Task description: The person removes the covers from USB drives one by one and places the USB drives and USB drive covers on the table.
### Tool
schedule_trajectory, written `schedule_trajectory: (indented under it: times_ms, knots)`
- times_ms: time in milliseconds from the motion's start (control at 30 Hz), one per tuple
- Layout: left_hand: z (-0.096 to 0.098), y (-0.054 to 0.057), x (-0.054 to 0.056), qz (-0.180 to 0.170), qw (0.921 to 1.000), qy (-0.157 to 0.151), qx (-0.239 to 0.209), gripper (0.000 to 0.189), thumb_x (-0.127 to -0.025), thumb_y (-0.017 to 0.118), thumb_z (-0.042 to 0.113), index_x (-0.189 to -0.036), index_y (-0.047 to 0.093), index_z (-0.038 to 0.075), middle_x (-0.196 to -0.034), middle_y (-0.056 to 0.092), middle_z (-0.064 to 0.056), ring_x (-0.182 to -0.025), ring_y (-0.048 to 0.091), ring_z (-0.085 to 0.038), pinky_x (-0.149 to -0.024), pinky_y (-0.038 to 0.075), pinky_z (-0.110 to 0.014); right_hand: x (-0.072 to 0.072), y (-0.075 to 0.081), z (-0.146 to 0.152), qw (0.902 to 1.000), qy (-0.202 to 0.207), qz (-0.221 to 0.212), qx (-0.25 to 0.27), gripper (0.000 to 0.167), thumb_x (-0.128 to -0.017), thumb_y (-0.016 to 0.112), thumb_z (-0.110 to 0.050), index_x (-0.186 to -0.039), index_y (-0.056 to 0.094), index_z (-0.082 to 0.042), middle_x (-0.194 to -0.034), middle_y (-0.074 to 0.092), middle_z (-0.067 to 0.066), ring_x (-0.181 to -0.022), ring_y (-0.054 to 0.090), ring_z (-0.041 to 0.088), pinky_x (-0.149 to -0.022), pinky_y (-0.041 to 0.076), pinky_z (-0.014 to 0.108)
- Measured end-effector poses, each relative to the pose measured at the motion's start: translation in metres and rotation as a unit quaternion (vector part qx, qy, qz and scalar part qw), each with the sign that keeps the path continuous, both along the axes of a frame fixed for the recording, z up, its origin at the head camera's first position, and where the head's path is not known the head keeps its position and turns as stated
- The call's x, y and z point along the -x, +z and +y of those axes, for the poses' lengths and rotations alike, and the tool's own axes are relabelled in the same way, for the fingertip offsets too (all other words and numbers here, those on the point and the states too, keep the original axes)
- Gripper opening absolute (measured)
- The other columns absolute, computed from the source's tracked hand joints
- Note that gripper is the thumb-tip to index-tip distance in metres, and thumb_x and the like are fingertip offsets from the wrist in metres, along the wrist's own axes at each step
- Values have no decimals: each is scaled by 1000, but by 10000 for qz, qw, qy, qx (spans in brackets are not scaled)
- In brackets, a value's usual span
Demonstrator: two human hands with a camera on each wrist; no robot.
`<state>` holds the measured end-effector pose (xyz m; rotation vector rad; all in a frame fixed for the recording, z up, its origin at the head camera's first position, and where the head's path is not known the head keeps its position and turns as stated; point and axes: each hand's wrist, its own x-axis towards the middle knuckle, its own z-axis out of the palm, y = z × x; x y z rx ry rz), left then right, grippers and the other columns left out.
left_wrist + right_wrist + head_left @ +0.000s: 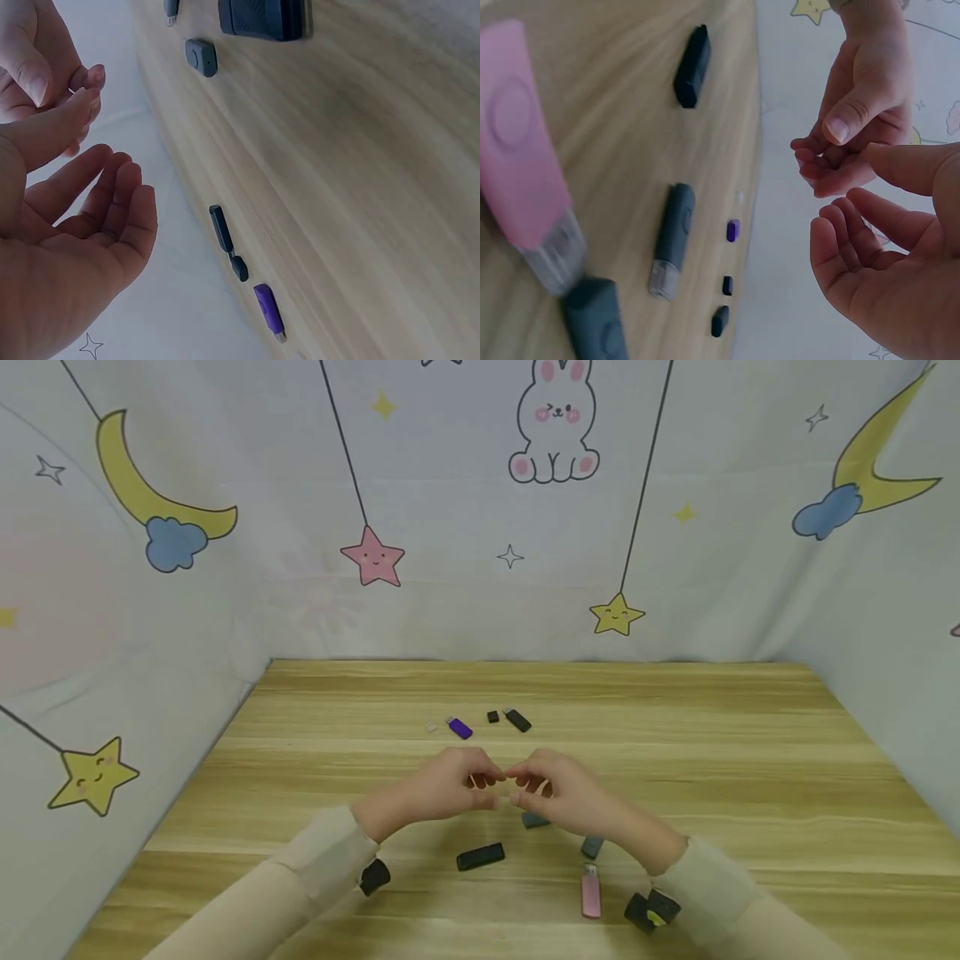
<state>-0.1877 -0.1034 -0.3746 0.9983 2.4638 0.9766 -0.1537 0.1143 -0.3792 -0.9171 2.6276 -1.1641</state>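
My left hand (450,785) and right hand (570,789) hover above the middle of the table, fingertips close together. Both have relaxed, loosely bent fingers and hold nothing. Whether their fingertips touch is hard to tell. Partly behind the right hand lies a grey USB stick (675,232), its metal plug bare. A black USB stick (481,857) lies below the left hand. Nearer the right forearm are a pink USB stick (591,893) with its plug bare and a small grey cap (592,847) just beyond that plug.
Farther back lie a purple USB stick (461,727), a small clear piece (431,727), a black cap (492,717) and another black USB stick (517,720) with its plug exposed. A patterned white curtain (465,510) surrounds the wooden table (675,710) at the back and sides.
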Motion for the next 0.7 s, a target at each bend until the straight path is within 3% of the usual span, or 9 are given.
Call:
schedule_trajectory:
  times_ms: [333,700]
  knots:
    - [0,-21,-12,-177,9994,-300,37,28,-82,76,11,-104,70,-4,-94,65,-7,-84,59,-15,-72,49,-22,-10,-20,-5,9996,111,-261,70,29,-91,67,-16,-115,66,0,-92,61,-1,-83,55,7,-71,50,21]
    - [0,-29,-20,-531,9980,-166,288,31,-77,80,8,-103,70,-4,-85,60,-3,-75,52,-13,-65,44,-23,-13,-26,-11,9982,233,-560,-25,28,-89,69,-13,-111,67,3,-88,62,0,-80,54,5,-70,49,21]
